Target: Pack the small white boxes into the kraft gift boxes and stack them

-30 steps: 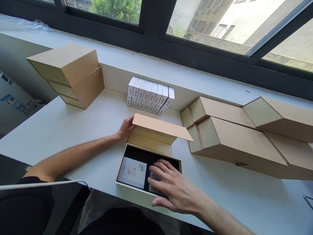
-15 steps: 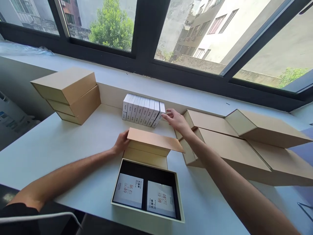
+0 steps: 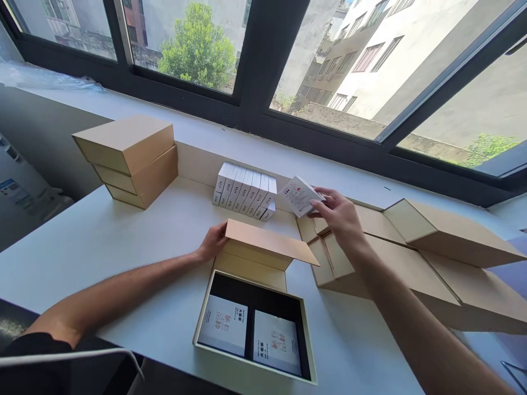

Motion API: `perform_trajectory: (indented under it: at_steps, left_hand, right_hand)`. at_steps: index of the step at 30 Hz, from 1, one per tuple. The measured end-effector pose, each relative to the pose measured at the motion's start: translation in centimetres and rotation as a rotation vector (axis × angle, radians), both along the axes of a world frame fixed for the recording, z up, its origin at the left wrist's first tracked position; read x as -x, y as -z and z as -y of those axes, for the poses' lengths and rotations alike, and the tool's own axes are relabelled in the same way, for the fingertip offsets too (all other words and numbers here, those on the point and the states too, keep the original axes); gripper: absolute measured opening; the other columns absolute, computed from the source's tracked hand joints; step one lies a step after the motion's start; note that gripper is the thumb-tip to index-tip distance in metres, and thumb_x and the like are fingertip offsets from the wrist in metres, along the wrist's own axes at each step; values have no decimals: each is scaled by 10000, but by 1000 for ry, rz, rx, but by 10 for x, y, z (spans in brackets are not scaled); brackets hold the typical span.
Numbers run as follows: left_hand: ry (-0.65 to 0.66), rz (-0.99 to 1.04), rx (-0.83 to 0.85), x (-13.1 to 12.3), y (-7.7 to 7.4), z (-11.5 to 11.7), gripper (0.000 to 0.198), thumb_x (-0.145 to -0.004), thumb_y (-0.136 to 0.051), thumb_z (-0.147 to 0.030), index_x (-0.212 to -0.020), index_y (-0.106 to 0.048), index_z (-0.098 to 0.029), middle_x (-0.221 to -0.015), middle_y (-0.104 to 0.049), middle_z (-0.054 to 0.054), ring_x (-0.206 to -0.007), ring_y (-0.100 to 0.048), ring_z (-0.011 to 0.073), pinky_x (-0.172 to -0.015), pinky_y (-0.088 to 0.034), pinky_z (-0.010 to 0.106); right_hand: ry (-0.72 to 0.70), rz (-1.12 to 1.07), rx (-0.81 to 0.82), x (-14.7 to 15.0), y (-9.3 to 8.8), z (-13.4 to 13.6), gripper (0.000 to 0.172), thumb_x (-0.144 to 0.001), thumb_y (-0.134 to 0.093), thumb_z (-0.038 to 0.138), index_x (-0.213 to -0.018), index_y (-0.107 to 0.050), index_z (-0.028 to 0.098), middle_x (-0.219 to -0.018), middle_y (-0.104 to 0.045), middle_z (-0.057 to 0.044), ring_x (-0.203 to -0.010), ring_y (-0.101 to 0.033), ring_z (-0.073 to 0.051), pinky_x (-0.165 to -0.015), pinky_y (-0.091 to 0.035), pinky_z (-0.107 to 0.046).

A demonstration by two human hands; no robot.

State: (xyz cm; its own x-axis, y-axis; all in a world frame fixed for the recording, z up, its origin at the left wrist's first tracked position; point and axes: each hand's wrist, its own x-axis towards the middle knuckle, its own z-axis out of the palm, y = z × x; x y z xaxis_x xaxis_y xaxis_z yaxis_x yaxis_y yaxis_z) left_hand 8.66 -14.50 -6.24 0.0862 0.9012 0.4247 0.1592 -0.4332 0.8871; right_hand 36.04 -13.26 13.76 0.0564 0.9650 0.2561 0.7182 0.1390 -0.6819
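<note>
Probably light, stiff and best held by its edges, 1 white box (image 3: 298, 196) is pinched by the right hand (image 3: 340, 216), the lid (image 3: 267, 240) gripped by the left hand (image 3: 213, 241).

The open box (image 3: 255, 370) has smooth, matt cardboard walls and a lid (image 3: 269, 240) of the same card; its black lining (image 3: 255, 288) is matt. The 2 packs (image 3: 222, 327) inside have smooth printed paper faces with a faint sheen, and the held carton (image 3: 297, 195) is smooth printed card. The tabletop (image 3: 164, 216) is smooth, with a soft gloss. The plastic sheet (image 3: 49, 77) is crinkled and glossy; the window frame (image 3: 206, 100) is matt, perhaps metal.
</note>
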Motion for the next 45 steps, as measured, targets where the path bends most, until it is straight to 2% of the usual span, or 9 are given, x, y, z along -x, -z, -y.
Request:
perform_trajectory:
  at_steps: [7, 12, 16, 21, 25, 30, 39, 42, 45]
  left_hand:
    - [-14, -25, -11, 5, 0, 1, 105, -823, -572, -206, -884, -634, -148, -776, -730, 35, -711, -666, 192, -615, -495, 240]
    - [-35, -35, -42, 10, 0, 1, 118, -821, -590, -220, -908, -630, -152, -796, -734, 38, -705, -658, 187, -612, -483, 237]
    - [-35, -39, -47, 11, -1, 1, 118, -818, -603, -251, -884, -623, -156, -768, -724, 33, -698, -647, 185, -609, -476, 236]
    - [-33, 5, -44, 10, -2, 2, 145, -787, -581, -292, -842, -625, -165, -753, -708, 27, -682, -606, 167, -601, -455, 231]
    - [-34, 10, -29, 10, -2, 3, 165, -781, -581, -318, -836, -626, -169, -749, -706, 23, -671, -584, 160, -595, -441, 230]
    - [-27, -11, -35, 10, -1, 1, 188, -814, -596, -354, -839, -625, -170, -754, -701, 24, -672, -596, 158, -590, -445, 224]
    - [2, -13, -19, 9, -3, 2, 203, -845, -605, -363, -869, -646, -166, -769, -718, 36, -709, -633, 182, -599, -462, 233]
    - [3, -12, -13, 8, -2, 2, 181, -830, -591, -342, -843, -639, -168, -754, -709, 31, -683, -609, 170, -593, -448, 229]
    - [-7, -19, -14, 8, -2, 2, 176, -823, -594, -346, -827, -622, -172, -747, -701, 27, -673, -603, 167, -594, -447, 229]
  right_hand:
    - [-349, 477, -471, 19, -18, 161, 551, -927, -656, 224, -1444, -513, 349, -1244, -705, -36, -1004, -726, -246, -887, -640, -388]
    - [-766, 673, -450, 14, 28, 202, 690, -927, -570, 65, -1562, -344, 208, -1375, -633, -98, -1281, -595, -249, -1071, -535, -393]
    - [-992, 771, -338, -11, 69, 212, 545, -957, -589, 289, -1476, -465, 176, -1408, -602, -135, -1357, -520, -275, -1158, -418, -508]
    - [-981, 664, -344, -5, 79, 210, 428, -986, -534, 424, -1306, -594, 145, -1126, -736, -137, -1155, -647, -257, -1119, -432, -500]
    - [-1052, 689, -244, 30, 80, 190, 478, -991, -494, 483, -1310, -591, 140, -1289, -642, -173, -1283, -535, -288, -1113, -409, -510]
    - [-1121, 645, -121, 48, 98, 173, 403, -991, -457, 530, -952, -667, 188, -1044, -650, -95, -1112, -567, -242, -1173, -321, -509]
    - [-1133, 560, -119, 45, 97, 174, 497, -1006, -384, 580, -1011, -676, 178, -1067, -646, -105, -1121, -560, -246, -1138, -367, -492]
    - [-889, 366, -332, 38, 72, 149, 453, -1038, -360, 497, -1154, -672, 190, -996, -680, -94, -1022, -604, -234, -952, -495, -441]
    - [-310, 235, -394, 32, 46, 86, 328, -1025, -425, 390, -997, -708, 226, -910, -707, -66, -873, -642, -214, -799, -517, -389]
